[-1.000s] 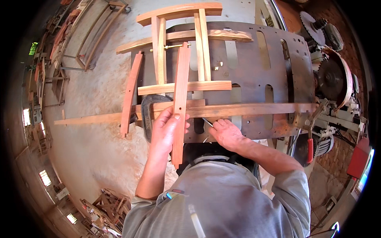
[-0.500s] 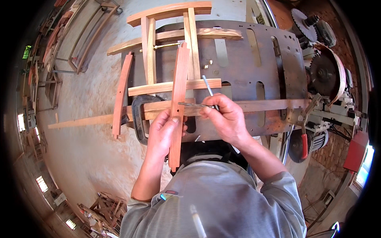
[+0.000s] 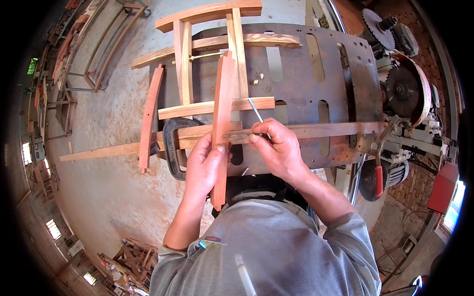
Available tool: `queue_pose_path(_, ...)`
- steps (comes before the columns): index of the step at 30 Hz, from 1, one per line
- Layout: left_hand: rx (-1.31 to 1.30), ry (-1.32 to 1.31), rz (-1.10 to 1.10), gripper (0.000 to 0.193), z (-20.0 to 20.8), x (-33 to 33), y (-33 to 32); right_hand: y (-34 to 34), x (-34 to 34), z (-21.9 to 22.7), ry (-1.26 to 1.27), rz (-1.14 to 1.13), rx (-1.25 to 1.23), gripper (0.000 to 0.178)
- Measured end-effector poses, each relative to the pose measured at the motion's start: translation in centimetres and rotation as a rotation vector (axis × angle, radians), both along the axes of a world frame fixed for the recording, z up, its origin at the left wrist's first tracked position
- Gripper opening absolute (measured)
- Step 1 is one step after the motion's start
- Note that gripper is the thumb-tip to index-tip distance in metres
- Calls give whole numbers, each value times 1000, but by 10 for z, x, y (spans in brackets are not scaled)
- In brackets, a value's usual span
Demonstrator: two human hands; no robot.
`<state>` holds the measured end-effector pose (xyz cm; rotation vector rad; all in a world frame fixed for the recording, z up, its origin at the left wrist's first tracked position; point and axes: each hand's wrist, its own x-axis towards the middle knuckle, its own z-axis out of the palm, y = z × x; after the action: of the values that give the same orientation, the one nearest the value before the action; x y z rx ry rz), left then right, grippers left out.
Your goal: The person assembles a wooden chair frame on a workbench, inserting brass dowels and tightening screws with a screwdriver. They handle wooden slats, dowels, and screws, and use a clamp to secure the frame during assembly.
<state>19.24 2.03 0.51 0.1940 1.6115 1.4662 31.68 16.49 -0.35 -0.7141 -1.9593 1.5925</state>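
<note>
A slotted metal table [image 3: 296,69] bears a wooden frame [image 3: 210,14]; over its near edge, a reddish wooden bar [image 3: 223,101] is gripped by the left hand [image 3: 202,165]; apart from it, the right hand [image 3: 279,148] pinches a silver rod [image 3: 255,109] and a thin dark bit [image 3: 239,134], tip at the bar's right side, whether inside I cannot tell

Woodworking workshop — circular saw blades [image 3: 401,92], C-clamp [image 3: 171,148], wooden frame [image 3: 186,74].

Looked down from head height in a wide fisheye sweep, past the grey shirt [image 3: 276,239], onto the left hand [image 3: 201,165] and right hand [image 3: 278,152] at close range; faced forward across the metal desk [image 3: 297,81], reaching floor [image 3: 103,195] at left and saw blade [image 3: 401,90] at right.
</note>
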Motion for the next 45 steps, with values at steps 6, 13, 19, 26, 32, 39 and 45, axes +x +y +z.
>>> queue_pose_path(6,-14,143,-41,34,2,2,1,5,3,8,-54,19,209,12)
queue_pose_path(13,-58,363,-107,43,5,6,1,0,3,7,-105,61,253,9)
queue_pose_path(19,-68,495,-135,47,7,4,1,-1,6,2,-170,76,254,8)
queue_pose_path(26,34,600,-112,48,3,5,1,11,11,0,-224,172,211,10)
queue_pose_path(32,44,636,-146,53,3,6,4,10,1,6,-245,253,590,9)
queue_pose_path(39,36,621,-299,56,12,-1,-1,14,1,-13,-61,337,394,10)
queue_pose_path(45,91,705,-389,59,13,-9,0,20,4,0,-277,437,-489,21)
